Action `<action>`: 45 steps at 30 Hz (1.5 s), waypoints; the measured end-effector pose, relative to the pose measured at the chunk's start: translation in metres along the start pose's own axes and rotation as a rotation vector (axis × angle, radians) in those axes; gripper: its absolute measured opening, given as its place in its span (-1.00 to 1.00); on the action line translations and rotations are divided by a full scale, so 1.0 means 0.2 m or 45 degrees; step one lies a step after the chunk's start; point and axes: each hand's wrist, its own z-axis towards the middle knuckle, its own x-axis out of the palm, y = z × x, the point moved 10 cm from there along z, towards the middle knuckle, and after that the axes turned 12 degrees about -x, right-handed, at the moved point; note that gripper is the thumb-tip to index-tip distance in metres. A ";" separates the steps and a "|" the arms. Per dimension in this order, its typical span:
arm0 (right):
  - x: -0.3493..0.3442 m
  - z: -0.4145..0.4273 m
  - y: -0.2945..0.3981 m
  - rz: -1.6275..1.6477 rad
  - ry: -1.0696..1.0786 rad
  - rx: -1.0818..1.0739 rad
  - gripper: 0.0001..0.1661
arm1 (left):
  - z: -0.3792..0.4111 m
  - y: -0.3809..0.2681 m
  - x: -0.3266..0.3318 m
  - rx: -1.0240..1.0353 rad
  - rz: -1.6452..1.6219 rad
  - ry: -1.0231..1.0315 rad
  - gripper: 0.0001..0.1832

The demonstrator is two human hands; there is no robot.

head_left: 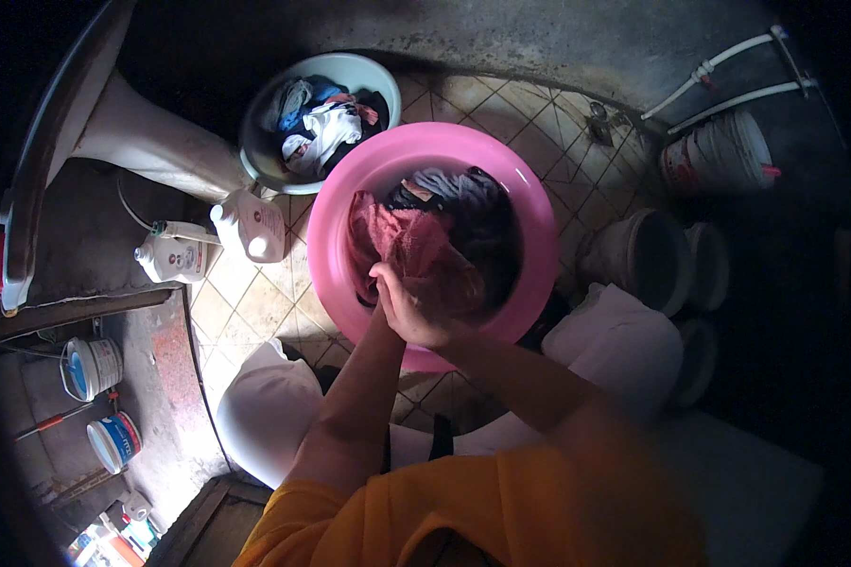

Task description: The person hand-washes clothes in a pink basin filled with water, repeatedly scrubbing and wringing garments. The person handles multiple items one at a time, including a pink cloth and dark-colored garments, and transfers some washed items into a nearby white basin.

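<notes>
A pink plastic basin (324,234) stands on the floor between my knees. Inside it lies a wet-looking red terry cloth (404,230), with dark garments (496,227) and a grey striped fabric (447,186) behind it. My right hand (417,315) is curled over the near end of the red cloth, close to the basin's near rim. Crossing beneath it, my left forearm (358,379) reaches to the same spot. My left hand is mostly hidden under the right one, so its grip does not show.
A pale tub (379,74) of clothes touches the pink basin's far left side. White jugs (252,227) stand beside a pedestal sink (149,145). Several buckets (620,248) line the right, below white wall pipes (723,57). More pails (99,368) are at the left.
</notes>
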 end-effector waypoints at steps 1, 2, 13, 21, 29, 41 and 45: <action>-0.01 -0.01 -0.01 0.054 -0.025 -0.006 -0.77 | 0.00 0.02 -0.01 -0.033 0.015 -0.032 -0.58; -0.02 -0.01 -0.02 0.109 -0.049 -0.013 -0.77 | 0.02 0.18 -0.03 -0.494 -0.158 -0.052 -0.57; 0.00 -0.02 -0.06 -0.013 -0.119 -0.037 -0.78 | -0.05 0.23 0.13 -0.886 -0.475 0.231 -0.66; -0.04 -0.15 0.51 -0.044 0.000 -0.479 -0.81 | 0.02 0.27 -0.08 -0.842 -0.246 0.012 -0.63; 0.04 -0.05 0.15 0.184 -0.027 -0.135 -0.79 | -0.03 0.19 0.06 -0.820 -0.382 0.087 -0.61; 0.55 -0.15 -0.70 2.436 0.733 1.095 -0.40 | -0.09 0.05 0.43 -0.567 -0.065 0.800 -0.76; 0.38 -0.07 -0.67 2.023 0.872 1.098 -0.55 | -0.20 -0.10 0.58 -0.088 1.650 0.824 -0.63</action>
